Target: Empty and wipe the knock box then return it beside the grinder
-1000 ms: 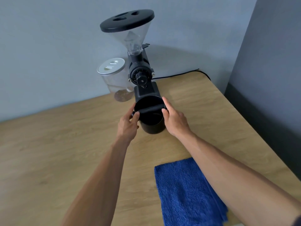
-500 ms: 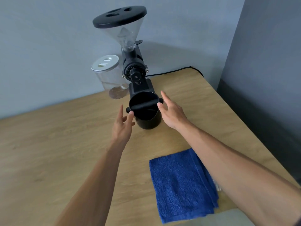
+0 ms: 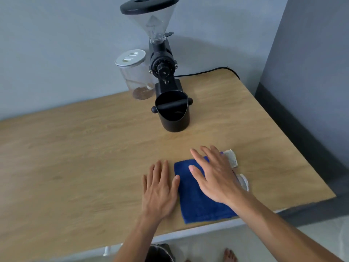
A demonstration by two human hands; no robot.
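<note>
Both hands flat and empty, fingers spread, nothing gripped. Left hand [image 3: 159,190] lies palm down on the bare table [image 3: 75,157], fingers pointing away, its thumb tip touching or just at the left edge of the cloth [image 3: 200,201]; cannot tell which. Right hand [image 3: 215,176] is palm down over the cloth's far right part, fingers splayed and slightly blurred; whether it presses the cloth or hovers just above cannot be told. The cloth is blue, folded, near the table's front edge, lying flat. White paper bits [image 3: 233,160] stick out from under the right hand's far side, beside the cloth's right edge, with another piece nearer at the wrist.

Knock box [image 3: 174,112] stands upright on the table, well beyond both hands, apart from them, roughly in line with the gap between the two. It is black, round, with its bar across the open top; inside looks dark, contents not readable. It sits right in front of the grinder [image 3: 162,65], touching or nearly touching its base. The grinder is black with a clear hopper and black lid on top. Left of the grinder, a clear jar [image 3: 135,74] with a white lid, some brown stuff at its bottom. A black cord [image 3: 207,71] runs from behind the grinder along the table's far edge by the wall.
</note>
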